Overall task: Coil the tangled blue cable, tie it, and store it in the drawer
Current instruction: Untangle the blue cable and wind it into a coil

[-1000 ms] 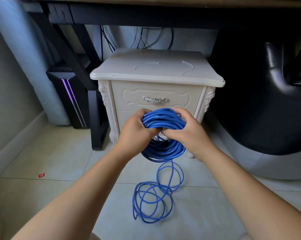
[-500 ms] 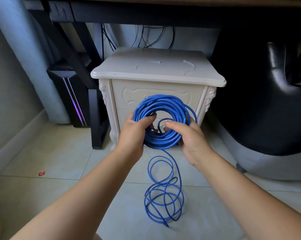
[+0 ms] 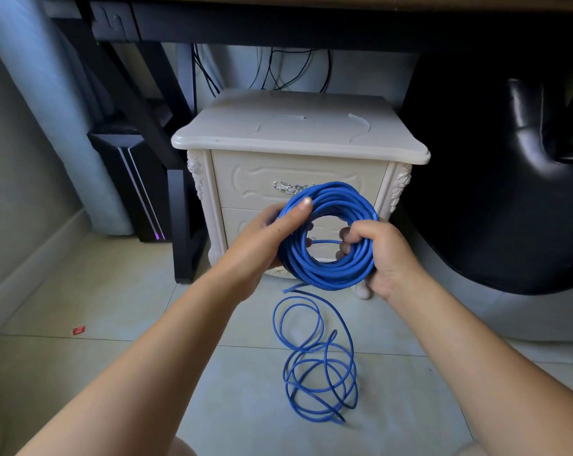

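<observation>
Head view: both hands clamp the coil (image 3: 328,235), left hand (image 3: 265,245) thumb on top, right hand (image 3: 377,255) wrapped round. Loose cable (image 3: 318,373) on floor below hands. Risk: tail snags itself, coil springs apart.

Single wide-angle view from a head-worn camera, facing forward and down. Left hand (image 3: 262,238), right hand (image 3: 390,258) and blue cable (image 3: 328,276) lie close at frame centre; the nightstand (image 3: 298,136) stands just beyond, the tiled floor (image 3: 114,291) below.
</observation>
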Available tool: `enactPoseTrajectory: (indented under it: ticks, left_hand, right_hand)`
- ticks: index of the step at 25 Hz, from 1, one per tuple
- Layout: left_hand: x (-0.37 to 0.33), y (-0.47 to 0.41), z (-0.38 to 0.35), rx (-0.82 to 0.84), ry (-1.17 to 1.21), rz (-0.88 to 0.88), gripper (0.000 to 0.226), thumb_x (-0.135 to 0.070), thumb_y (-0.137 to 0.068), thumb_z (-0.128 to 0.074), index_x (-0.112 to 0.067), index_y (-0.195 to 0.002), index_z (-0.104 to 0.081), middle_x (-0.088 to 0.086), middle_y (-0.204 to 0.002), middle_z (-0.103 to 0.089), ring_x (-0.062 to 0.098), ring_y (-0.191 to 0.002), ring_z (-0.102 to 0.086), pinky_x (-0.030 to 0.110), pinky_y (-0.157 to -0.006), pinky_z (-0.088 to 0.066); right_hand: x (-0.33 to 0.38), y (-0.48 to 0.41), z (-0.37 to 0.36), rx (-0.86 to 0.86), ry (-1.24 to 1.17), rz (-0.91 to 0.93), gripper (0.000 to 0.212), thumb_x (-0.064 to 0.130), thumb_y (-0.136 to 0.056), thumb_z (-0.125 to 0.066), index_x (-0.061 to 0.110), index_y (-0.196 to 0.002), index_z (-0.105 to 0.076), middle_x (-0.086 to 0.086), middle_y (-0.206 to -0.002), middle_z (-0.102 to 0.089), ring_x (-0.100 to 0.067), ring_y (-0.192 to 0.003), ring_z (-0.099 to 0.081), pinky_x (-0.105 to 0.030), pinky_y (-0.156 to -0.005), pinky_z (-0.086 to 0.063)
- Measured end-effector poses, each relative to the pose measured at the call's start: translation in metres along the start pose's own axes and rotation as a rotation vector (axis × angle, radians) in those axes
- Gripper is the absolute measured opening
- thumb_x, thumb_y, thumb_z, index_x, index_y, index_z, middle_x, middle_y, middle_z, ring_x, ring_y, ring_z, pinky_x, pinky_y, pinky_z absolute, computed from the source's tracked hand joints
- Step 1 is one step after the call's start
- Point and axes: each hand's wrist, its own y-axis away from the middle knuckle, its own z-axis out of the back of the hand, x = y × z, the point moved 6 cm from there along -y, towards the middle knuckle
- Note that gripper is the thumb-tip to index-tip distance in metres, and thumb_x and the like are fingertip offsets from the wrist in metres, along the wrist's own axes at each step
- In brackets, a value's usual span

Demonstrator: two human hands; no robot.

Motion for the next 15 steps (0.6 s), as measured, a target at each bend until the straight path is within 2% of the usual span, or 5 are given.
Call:
enactPoseTrajectory:
  ticks: [2,5,8,11,15]
  left_hand:
    - [0.004,-0.003,0.004,-0.084,0.131,0.047,0.059,-0.072,-0.083,-0.047,-0.023,-0.109,-0.069,0.007,-0.1,-0.073,0.019,-0.088,-0.071,0.035,-0.079,-0.057]
    - [0.019,-0.009,0.016,-0.26,0.193,0.159,0.037,-0.045,-0.096,-0.052,-0.011,-0.106,-0.063,0.009,-0.096,-0.065,0.02,-0.085,-0.065,0.033,-0.073,-0.058]
    - [0.033,-0.008,0.001,-0.058,0.205,0.265,0.031,-0.023,-0.094,-0.061,-0.004,-0.119,-0.062,0.013,-0.103,-0.068,0.021,-0.088,-0.069,0.033,-0.077,-0.06]
    - [0.033,-0.007,-0.012,0.014,0.442,0.29,0.025,-0.001,-0.092,-0.056,-0.002,-0.117,-0.061,0.011,-0.102,-0.071,0.018,-0.086,-0.07,0.031,-0.084,-0.058]
    - [0.037,-0.003,-0.023,0.113,0.654,0.396,0.005,-0.012,-0.084,-0.062,-0.01,-0.088,-0.064,0.003,-0.095,-0.064,0.019,-0.096,-0.063,0.037,-0.096,-0.049]
  right_hand:
    - [-0.002,0.001,-0.001,0.017,-0.082,-0.045,0.033,0.002,-0.061,-0.048,0.003,-0.093,-0.055,-0.003,-0.057,-0.04,-0.014,-0.045,-0.04,-0.026,-0.049,-0.039]
    - [-0.006,-0.003,0.004,0.021,-0.247,-0.097,0.026,0.0,-0.072,-0.042,0.006,-0.09,-0.06,-0.002,-0.063,-0.043,-0.014,-0.051,-0.043,-0.026,-0.061,-0.04]
    - [-0.009,-0.006,0.005,0.053,-0.388,-0.117,0.026,0.002,-0.059,-0.051,0.007,-0.079,-0.066,-0.005,-0.073,-0.05,-0.022,-0.07,-0.046,-0.04,-0.087,-0.039]
    - [-0.008,-0.003,0.001,0.111,-0.484,-0.131,0.022,0.004,-0.06,-0.05,0.008,-0.078,-0.063,-0.007,-0.074,-0.053,-0.026,-0.073,-0.056,-0.04,-0.086,-0.051]
    - [-0.007,-0.001,-0.001,0.137,-0.545,-0.158,0.036,0.007,-0.065,-0.052,0.009,-0.101,-0.061,-0.011,-0.106,-0.061,-0.032,-0.1,-0.063,-0.05,-0.092,-0.051]
